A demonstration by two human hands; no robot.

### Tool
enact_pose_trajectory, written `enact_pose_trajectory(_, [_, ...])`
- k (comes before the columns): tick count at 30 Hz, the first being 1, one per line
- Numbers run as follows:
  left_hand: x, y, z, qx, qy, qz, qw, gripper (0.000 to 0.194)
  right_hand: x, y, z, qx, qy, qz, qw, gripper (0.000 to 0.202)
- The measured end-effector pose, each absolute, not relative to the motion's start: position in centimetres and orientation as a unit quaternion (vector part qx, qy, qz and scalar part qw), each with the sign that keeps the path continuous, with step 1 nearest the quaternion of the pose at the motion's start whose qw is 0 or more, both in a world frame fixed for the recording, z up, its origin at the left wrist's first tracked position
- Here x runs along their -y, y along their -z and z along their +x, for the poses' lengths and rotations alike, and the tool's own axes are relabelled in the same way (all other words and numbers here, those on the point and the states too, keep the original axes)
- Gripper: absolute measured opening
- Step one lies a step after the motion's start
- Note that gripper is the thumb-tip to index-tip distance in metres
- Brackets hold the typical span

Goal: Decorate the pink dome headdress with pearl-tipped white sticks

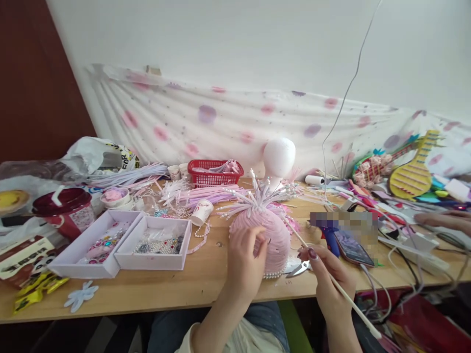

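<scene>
A pink dome wrapped in fuzzy strands (277, 238) stands at the table's front edge, with pearl beads round its base and a spray of pale stems (259, 198) on top. My left hand (246, 255) rests against the dome's front left side, its fingers curled together; whether they pinch anything is too small to tell. In my right hand (329, 274) is a long thin pale stick (349, 300), held between thumb and fingers, its far end near the dome's upper right. Scissors (300, 269) lie between the dome and my right hand.
Two white boxes of beads (154, 262) sit left, beside a lidded red cup (64, 211). A red basket (215, 177) and a white foam head (279, 157) stand behind. A phone (355, 247), cables and another person's hand (445, 220) are right.
</scene>
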State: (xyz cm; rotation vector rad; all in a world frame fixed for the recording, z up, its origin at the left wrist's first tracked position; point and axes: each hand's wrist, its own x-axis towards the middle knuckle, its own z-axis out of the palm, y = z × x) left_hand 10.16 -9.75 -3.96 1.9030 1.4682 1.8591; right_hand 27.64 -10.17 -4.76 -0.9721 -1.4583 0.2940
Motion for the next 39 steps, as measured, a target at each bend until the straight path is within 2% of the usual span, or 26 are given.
enact_pose_trajectory(6, [10.8,4.8,8.9,-0.404,-0.699,0.561,0.184,0.024,10.3,4.7,27.3,0.632,-0.12,-0.43,0.634,0.024])
enact_pose_trajectory(10, [10.7,5.1,7.7,-0.402,-0.715,0.496,0.285,0.018,9.9,4.8,26.6,0.591,-0.1,-0.437,0.67,0.031])
enact_pose_trajectory(13, [10.1,6.1,7.0,-0.423,-0.727,0.397,0.367,0.019,8.8,5.3,26.3,0.526,-0.116,-0.472,0.698,0.025])
enact_pose_trajectory(17, [9.1,7.1,6.6,-0.43,-0.744,0.234,0.455,0.012,7.5,6.1,25.6,0.551,-0.178,-0.513,0.634,0.044])
enact_pose_trajectory(20, [8.8,6.7,6.6,-0.427,-0.702,0.1,0.561,0.025,6.9,6.6,24.6,0.596,-0.177,-0.512,0.593,0.058])
enact_pose_trajectory(23, [8.7,5.8,6.3,-0.408,-0.658,0.03,0.633,0.023,6.3,6.7,23.8,0.62,-0.163,-0.512,0.572,0.064])
enact_pose_trajectory(26, [8.5,5.0,5.8,-0.411,-0.632,0.017,0.657,0.018,5.6,6.5,24.0,0.602,-0.161,-0.519,0.584,0.065])
enact_pose_trajectory(31, [8.1,4.9,5.5,-0.379,-0.605,0.078,0.696,0.011,4.9,6.0,25.8,0.564,-0.243,-0.505,0.606,0.063])
enact_pose_trajectory(35, [8.0,5.1,5.5,-0.367,-0.585,0.1,0.717,0.014,4.5,6.3,26.7,0.564,-0.317,-0.446,0.619,0.055])
enact_pose_trajectory(39, [8.6,4.6,5.7,-0.284,-0.565,0.151,0.76,0.015,3.3,6.2,27.0,0.524,-0.365,-0.405,0.655,0.047])
